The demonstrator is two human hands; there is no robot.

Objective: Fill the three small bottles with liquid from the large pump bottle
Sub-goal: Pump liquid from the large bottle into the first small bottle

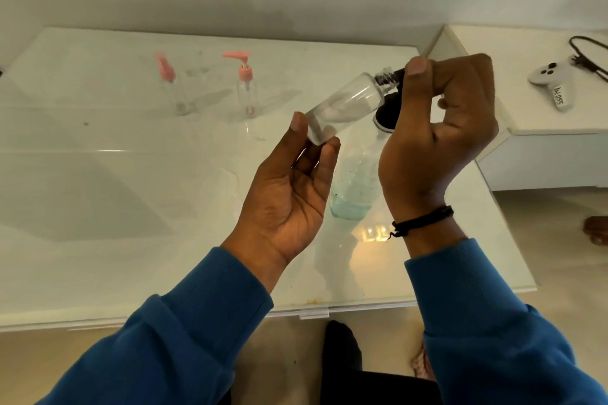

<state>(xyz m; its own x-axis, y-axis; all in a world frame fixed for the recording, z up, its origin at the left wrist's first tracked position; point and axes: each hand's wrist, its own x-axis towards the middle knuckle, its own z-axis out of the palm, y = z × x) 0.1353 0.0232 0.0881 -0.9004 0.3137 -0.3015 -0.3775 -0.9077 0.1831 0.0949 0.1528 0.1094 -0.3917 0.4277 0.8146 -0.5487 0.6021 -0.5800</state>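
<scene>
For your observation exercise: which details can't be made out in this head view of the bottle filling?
- Black cap of the held small bottle: mostly hidden by the right hand.
- Large pump bottle: its pump head sits behind that hand and the small bottle.
- Far-left pink-topped bottle: blurred.
- Label on the white controller: too small to read.

Home room: glossy white table [131, 174], white side cabinet [543, 141], game controller [552, 77], bare wall.

White game controller [552, 76] with black cable [589, 54] on side ledge [559, 122]
</scene>
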